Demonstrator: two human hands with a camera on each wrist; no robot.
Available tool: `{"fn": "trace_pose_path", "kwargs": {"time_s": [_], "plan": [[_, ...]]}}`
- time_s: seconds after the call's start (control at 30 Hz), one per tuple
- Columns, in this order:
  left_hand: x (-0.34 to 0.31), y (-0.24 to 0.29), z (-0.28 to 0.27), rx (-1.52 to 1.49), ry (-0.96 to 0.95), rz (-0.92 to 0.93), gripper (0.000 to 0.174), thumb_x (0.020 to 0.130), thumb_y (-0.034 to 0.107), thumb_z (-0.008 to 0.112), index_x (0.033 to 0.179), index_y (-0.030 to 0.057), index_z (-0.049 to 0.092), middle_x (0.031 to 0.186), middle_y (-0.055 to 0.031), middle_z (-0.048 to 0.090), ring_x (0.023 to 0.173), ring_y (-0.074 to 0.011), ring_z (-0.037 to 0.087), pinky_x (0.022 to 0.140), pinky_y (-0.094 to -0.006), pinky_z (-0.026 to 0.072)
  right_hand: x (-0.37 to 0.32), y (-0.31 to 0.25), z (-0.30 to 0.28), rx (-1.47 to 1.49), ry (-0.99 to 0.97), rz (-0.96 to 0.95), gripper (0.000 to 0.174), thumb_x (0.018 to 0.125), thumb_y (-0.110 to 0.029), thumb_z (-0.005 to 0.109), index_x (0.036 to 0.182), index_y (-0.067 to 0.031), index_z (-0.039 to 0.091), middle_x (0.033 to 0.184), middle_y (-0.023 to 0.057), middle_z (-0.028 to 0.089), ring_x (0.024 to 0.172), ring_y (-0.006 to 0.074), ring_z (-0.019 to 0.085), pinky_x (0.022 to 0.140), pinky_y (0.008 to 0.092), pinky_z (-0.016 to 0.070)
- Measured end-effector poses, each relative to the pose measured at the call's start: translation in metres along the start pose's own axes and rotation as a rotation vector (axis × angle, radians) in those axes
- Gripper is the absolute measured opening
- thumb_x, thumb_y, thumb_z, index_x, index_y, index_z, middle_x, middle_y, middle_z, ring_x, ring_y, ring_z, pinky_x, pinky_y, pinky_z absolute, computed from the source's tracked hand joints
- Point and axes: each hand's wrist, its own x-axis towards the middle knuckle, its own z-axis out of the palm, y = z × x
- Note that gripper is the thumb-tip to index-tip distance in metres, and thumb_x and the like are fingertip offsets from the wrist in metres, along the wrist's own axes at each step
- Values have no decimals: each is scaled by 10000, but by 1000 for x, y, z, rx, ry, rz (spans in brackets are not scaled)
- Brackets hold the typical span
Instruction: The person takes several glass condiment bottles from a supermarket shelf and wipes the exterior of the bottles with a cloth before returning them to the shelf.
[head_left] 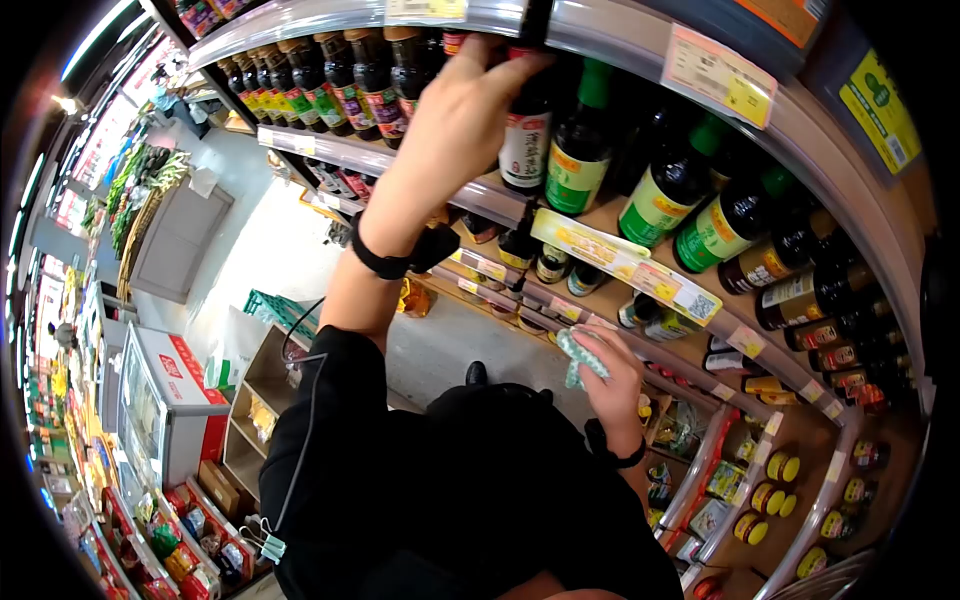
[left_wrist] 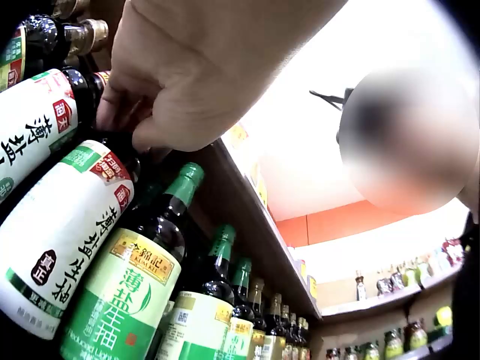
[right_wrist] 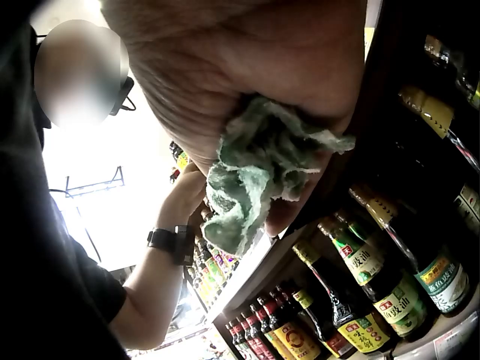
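Up at the shelf, my left hand [head_left: 455,125] grips the neck of a dark soy sauce bottle [head_left: 524,150] with a white label. In the left wrist view, thumb and fingers close around the top of that soy sauce bottle [left_wrist: 71,225], hiding its cap. Another white-labelled bottle [left_wrist: 37,124] stands beside it, and a green-capped bottle [left_wrist: 131,285] is on the other side. Lower down, in front of the shelves, my right hand [head_left: 615,385] holds a crumpled pale green cloth [head_left: 580,357]. The cloth [right_wrist: 255,176] hangs in folds from the palm in the right wrist view.
Rows of sauce bottles [head_left: 330,85] line the shelf to the left, and more green-capped bottles [head_left: 660,190] stand to the right. A price-tag rail [head_left: 720,75] runs just above the bottles. A yellow label strip [head_left: 625,262] juts from the shelf edge. A chest freezer [head_left: 165,400] stands behind at left.
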Motion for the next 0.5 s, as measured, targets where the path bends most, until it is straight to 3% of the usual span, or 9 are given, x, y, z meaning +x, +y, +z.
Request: {"fn": "trace_pose_path", "kwargs": {"time_s": [0.03,0.1,0.2,0.3,0.5], "plan": [[0,-1,1,35,7,20,396,1005,14,706,1375,145,757,1256,-219,666,1117,-427,693,921,-489,571,1,-1,1,-2,-1,-3,437,822,110,697,1237,3,785,1272,186,772,1142,355,768,1004,394,586],[-1,7,0,67,31,-7,451,920,194,860,1357,168,752,1204,-200,666,1074,-430,689,885,-486,576,2,-2,3,28,-16,-7,430,822,114,696,1231,11,779,1272,193,771,1149,360,765,1011,404,582],[-2,2,4,-3,81,31,499,847,209,922,1313,162,750,1198,-197,662,1077,-434,689,900,-493,585,0,1,8,24,-13,27,430,829,130,682,1238,31,770,1278,200,769,1152,358,764,1015,411,580],[-3,0,4,-62,44,-30,488,843,148,903,1305,157,750,1195,-188,653,1086,-419,701,904,-486,591,1,-2,10,19,-13,36,443,822,138,675,1242,36,770,1280,205,767,1158,360,762,1019,415,578],[-3,-10,-2,-121,29,22,505,861,110,877,1344,153,738,1187,-167,680,1078,-416,704,886,-474,593,2,-9,13,27,-12,62,447,819,131,671,1247,48,770,1286,209,763,1165,364,753,1037,417,566]]}}
